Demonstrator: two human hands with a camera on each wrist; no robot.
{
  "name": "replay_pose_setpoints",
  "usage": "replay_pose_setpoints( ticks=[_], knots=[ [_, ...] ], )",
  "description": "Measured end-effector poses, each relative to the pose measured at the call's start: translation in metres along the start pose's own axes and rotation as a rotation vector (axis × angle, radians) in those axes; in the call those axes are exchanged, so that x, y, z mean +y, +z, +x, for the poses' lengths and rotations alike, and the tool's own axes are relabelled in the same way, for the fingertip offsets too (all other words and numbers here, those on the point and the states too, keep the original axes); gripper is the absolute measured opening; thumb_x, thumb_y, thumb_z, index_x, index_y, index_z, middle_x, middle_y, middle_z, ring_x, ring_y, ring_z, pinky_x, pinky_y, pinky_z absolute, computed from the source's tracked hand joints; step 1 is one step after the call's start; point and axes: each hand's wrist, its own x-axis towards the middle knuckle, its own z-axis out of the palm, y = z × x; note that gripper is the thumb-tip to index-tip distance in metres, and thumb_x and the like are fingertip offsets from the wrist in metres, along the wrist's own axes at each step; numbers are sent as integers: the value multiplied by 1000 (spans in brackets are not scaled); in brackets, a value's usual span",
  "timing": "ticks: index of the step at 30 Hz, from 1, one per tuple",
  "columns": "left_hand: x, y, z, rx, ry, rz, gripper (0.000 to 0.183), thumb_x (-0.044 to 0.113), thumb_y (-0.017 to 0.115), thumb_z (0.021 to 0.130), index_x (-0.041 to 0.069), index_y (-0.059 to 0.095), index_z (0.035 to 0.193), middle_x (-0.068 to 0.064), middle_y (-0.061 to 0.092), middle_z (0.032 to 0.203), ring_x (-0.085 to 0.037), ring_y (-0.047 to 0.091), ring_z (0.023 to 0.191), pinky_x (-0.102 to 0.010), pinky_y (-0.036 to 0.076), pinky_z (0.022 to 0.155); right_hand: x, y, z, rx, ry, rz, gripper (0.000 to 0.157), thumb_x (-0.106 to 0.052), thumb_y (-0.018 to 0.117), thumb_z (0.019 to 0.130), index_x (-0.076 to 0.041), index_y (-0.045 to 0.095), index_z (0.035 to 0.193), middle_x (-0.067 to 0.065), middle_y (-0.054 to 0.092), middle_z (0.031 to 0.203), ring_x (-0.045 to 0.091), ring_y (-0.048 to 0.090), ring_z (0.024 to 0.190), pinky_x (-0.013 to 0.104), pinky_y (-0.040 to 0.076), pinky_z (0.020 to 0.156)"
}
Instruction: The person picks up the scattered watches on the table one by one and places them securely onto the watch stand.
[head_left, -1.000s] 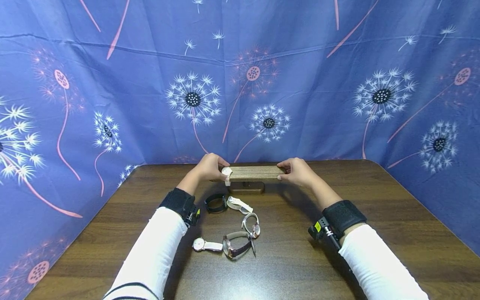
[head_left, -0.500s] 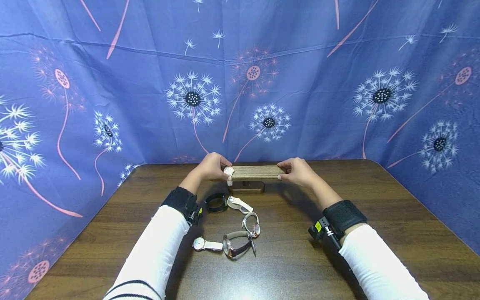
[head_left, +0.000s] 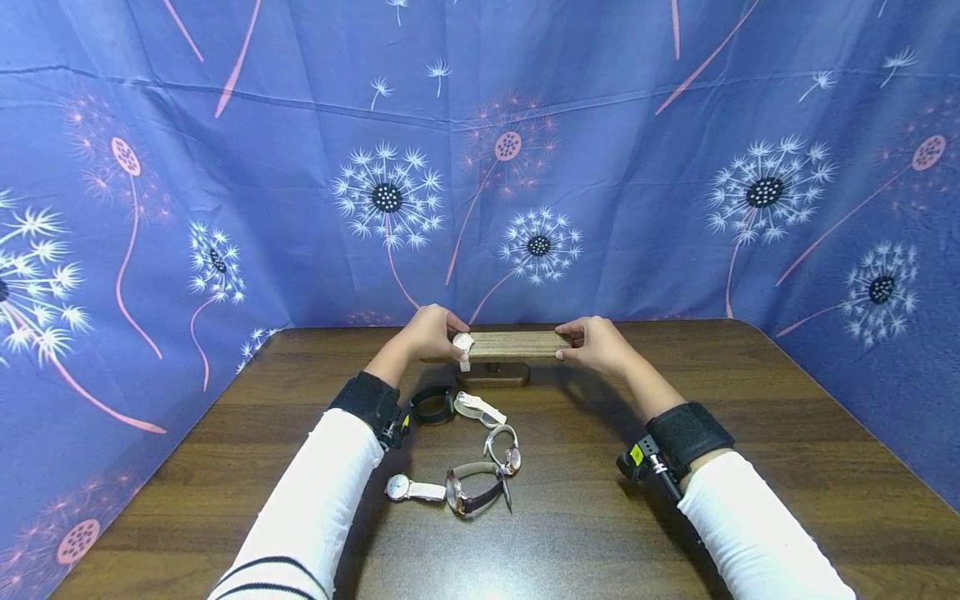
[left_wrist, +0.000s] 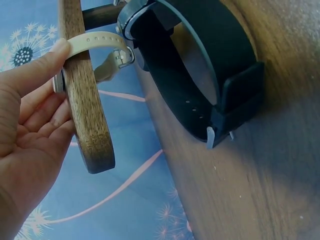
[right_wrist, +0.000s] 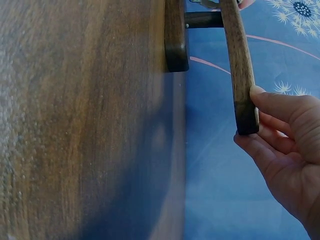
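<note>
A wooden watch stand (head_left: 517, 344) stands at the back of the table, its raised bar lying crosswise above a dark base. Looped round the bar's left part is a white-strapped wristwatch (head_left: 463, 342). My left hand (head_left: 429, 333) pinches this watch against the bar; in the left wrist view the thumb lies on the pale strap (left_wrist: 95, 41) and the fingers are behind the bar, by the dial. The strap's buckle hangs below the bar. At the other end, my right hand (head_left: 597, 343) grips the bar tip (right_wrist: 246, 120) between thumb and fingers.
In front of the stand lie several watches: a black-strapped one (head_left: 420, 417), a white one (head_left: 480, 409), a slim round one (head_left: 513, 460), a brown-strapped one (head_left: 483, 502) and another white one (head_left: 426, 492). A blue patterned cloth (head_left: 637, 250) hangs behind the table.
My left hand and the white-strapped watch have slid a little to the right along the bar. The right hand stays in place at the bar's end.
</note>
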Motion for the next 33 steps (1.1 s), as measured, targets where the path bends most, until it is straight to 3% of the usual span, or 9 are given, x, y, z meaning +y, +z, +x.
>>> replay_pose_setpoints(
  ticks=[9,23,33],
  knots=[
    [3,1,3,-17,-6,9,45,25,82,59,11,69,99,4,67,88,-8,59,76,-24,48,67,0,1,-1,8,3,13,43,-15,70,76,1,58,114,16,61,105,25,60,90,36,50,74],
    [6,5,9,4,11,69,44,28,83,57,14,70,96,4,67,89,-12,58,88,-26,46,77,0,3,-1,18,2,39,42,-12,70,75,3,58,113,17,61,105,25,60,90,35,50,75],
    [10,8,10,-15,-15,15,43,26,83,58,15,69,97,4,66,92,-14,58,92,-27,47,78,1,2,-2,2,8,2,43,-16,69,77,0,57,115,14,61,106,24,59,91,37,49,75]
  ],
)
